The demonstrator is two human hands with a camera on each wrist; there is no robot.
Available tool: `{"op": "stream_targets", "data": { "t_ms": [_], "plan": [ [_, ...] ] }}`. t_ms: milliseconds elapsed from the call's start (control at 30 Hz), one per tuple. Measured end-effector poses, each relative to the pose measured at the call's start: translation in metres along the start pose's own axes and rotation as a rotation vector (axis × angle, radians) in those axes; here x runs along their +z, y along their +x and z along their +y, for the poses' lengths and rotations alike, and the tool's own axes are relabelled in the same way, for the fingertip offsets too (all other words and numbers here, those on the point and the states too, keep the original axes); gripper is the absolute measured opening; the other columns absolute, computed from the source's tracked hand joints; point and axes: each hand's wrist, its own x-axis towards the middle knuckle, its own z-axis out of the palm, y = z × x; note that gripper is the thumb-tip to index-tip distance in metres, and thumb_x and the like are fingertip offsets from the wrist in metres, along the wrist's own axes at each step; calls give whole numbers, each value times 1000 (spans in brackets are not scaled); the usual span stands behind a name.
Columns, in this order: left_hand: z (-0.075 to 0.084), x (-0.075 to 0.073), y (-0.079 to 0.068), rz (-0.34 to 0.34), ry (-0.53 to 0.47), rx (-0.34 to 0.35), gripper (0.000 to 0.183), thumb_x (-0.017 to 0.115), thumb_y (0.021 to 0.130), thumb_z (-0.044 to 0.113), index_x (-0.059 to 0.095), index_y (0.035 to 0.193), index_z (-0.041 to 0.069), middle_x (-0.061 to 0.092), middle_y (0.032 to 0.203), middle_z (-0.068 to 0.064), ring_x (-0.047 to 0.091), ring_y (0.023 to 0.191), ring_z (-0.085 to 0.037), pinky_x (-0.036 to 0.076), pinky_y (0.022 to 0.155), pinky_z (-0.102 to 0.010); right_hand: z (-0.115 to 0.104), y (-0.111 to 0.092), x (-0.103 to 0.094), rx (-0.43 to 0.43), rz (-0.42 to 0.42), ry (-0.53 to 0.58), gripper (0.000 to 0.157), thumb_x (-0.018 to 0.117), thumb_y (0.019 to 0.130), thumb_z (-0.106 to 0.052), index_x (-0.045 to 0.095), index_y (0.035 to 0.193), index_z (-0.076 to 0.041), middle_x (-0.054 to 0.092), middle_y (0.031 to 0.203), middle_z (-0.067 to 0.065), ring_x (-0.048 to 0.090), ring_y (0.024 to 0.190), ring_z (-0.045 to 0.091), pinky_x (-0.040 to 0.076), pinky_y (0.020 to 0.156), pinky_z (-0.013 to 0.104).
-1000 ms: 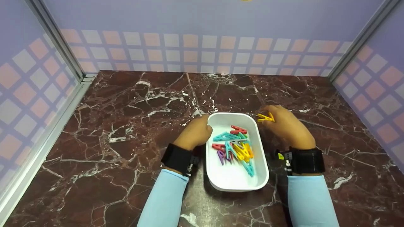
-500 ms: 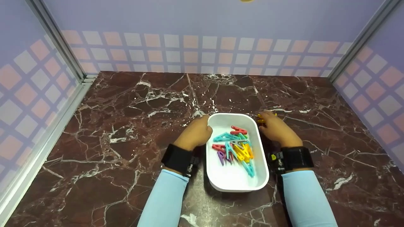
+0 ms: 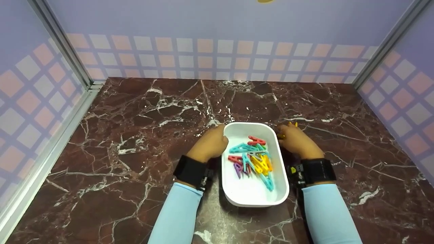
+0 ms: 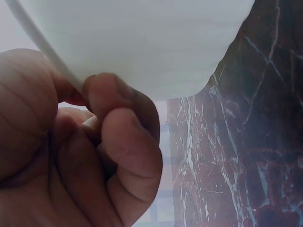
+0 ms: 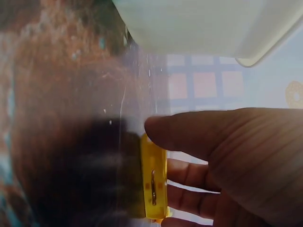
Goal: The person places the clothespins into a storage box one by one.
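Note:
A white plastic tub point(image 3: 242, 189) stands on the marble tabletop, holding a loose heap of clothespins point(image 3: 252, 159) in red, turquoise, yellow, purple and grey. My left hand point(image 3: 210, 144) grips the tub's left rim, with thumb and curled fingers at the edge in the left wrist view. Right of the tub, my right hand point(image 3: 296, 140) holds a yellow clothespin point(image 5: 154, 182) low at the tabletop. Its thumb sits at one end of the clothespin and the fingers lie behind it. In the head view the hand covers most of that clothespin.
Brown marble tabletop point(image 3: 162, 112) runs all around the tub. Purple panels with pink and white squares point(image 3: 223, 61) rise behind and at both sides, with metal frame strips in the corners.
My right hand has come down and left with the yellow clothespin, from above the tabletop to beside the tub's right wall. My left hand stays on the rim.

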Motion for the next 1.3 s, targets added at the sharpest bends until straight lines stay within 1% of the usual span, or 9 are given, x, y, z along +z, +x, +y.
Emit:
{"op": "stream_targets", "data": {
  "t_ms": [33, 100, 133, 267, 500, 700, 933, 1167, 1300],
  "plan": [
    [0, 0, 0, 1, 1, 5, 55, 42, 97, 9, 33, 149, -6, 52, 140, -23, 48, 131, -34, 34, 112, -41, 1, 0, 0, -19, 6, 3, 35, 67, 91, -19, 62, 117, 4, 63, 114, 24, 57, 109, 43, 44, 95, 57],
    [0, 0, -1, 8, 4, 19, 53, 42, 96, 9, 36, 148, -6, 55, 137, -23, 50, 129, -34, 36, 111, -41, 1, -1, 0, -51, 10, 8, 26, 69, 89, -18, 64, 104, 2, 67, 100, 18, 61, 93, 37, 48, 85, 53],
    [-1, 0, -1, 14, 5, 26, 52, 42, 96, 8, 38, 146, -6, 56, 135, -22, 52, 127, -34, 37, 110, -41, 1, -2, 0, -59, 8, 12, 23, 70, 89, -18, 64, 101, 0, 68, 97, 16, 62, 90, 35, 49, 82, 52],
    [-1, 1, -1, 22, 11, 38, 51, 42, 96, 8, 40, 145, -6, 59, 131, -21, 54, 124, -33, 39, 108, -41, -1, -5, -3, -48, -11, 25, 23, 72, 87, -20, 63, 98, -2, 67, 94, 12, 61, 86, 31, 49, 79, 49],
    [0, 0, 0, 10, 3, 21, 53, 41, 96, 9, 38, 147, -5, 56, 135, -21, 52, 127, -33, 37, 110, -40, -2, -8, -7, 19, -73, 41, 19, 69, 89, -22, 61, 91, -5, 59, 76, 4, 54, 71, 24, 44, 67, 40],
    [0, 0, 0, 15, 14, 24, 49, 42, 96, 8, 41, 144, -5, 59, 130, -21, 54, 123, -33, 39, 108, -41, -3, -8, -8, 17, -67, 25, 18, 67, 89, -22, 58, 85, -8, 56, 73, 3, 52, 68, 23, 41, 62, 37],
    [2, -1, -1, 16, -7, 22, 47, 42, 96, 8, 44, 141, -3, 60, 128, -21, 56, 121, -33, 40, 107, -42, -8, -10, -16, -32, -1, 3, 14, 66, 88, -19, 61, 86, -6, 58, 76, 5, 53, 68, 23, 42, 62, 37],
    [0, 0, 0, 19, -2, 32, 47, 42, 95, 7, 43, 141, -5, 60, 127, -22, 55, 121, -34, 40, 106, -42, -24, -22, -33, 12, 19, 94, 15, 66, 90, -18, 62, 94, -4, 56, 77, 7, 50, 64, 22, 42, 58, 36],
    [-1, 2, -2, 28, -28, 30, 45, 43, 95, 6, 46, 139, -3, 61, 126, -21, 56, 120, -33, 41, 106, -42, -35, -32, -43, 7, 42, 128, 14, 64, 92, -17, 60, 98, -4, 53, 76, 8, 49, 61, 22, 41, 56, 36]
  ]
}}
